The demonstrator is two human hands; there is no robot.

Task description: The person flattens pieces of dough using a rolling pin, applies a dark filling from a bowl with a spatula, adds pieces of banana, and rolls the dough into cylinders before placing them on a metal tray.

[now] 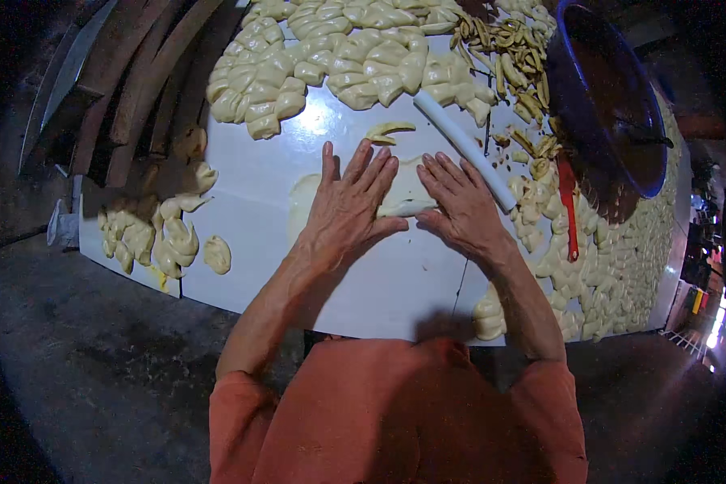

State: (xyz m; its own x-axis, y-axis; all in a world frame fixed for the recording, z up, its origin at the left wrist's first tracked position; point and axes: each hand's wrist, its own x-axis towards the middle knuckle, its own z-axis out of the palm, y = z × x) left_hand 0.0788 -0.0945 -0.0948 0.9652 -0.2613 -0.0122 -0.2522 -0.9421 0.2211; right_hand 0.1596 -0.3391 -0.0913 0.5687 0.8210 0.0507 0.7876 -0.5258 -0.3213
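Across the white tabletop [250, 189], we find a blue basin [609, 105] at the far right and a white rod [464, 149] beside our right hand [464, 202], presumably for easy reach. A thin dough sheet [405, 184] lies beneath and between both hands; right and left hand [347, 198] rest flat, fingers extended, gripping nothing, probably to spread pressure. Beyond lies a yellow strip [397, 127].

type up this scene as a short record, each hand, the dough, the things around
left hand: palm down, fingers spread over the flattened dough
right hand: palm down at the dough's right side
surface: white table
beside right hand: pale rod
beyond fingertips: yellow strip, dough lumps
far right: blue-purple basin, brown contents
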